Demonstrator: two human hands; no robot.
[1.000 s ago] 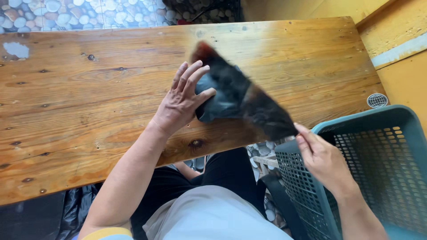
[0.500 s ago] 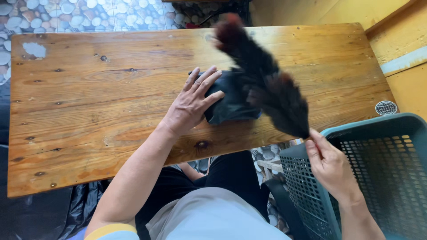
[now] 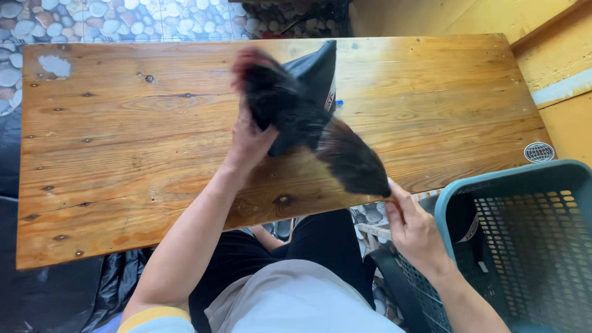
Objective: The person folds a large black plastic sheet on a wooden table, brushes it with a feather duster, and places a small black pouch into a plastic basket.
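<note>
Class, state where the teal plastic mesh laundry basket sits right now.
In the head view, the teal plastic mesh laundry basket sits at lower right, off the near right corner of the wooden table, beside the person's right hand.

- Small label (image 3: 331, 98): a narrow strip, white with red and dark marks, on the edge of the dark garment (image 3: 308, 105) at 12 o'clock on the surface (image 3: 123, 154); partly hidden.
- Tag (image 3: 472, 229): a curved white band with dark print, inside the teal basket (image 3: 512, 246) at 4 o'clock, on dark cloth.
- No screens, signs or packages show.
</note>
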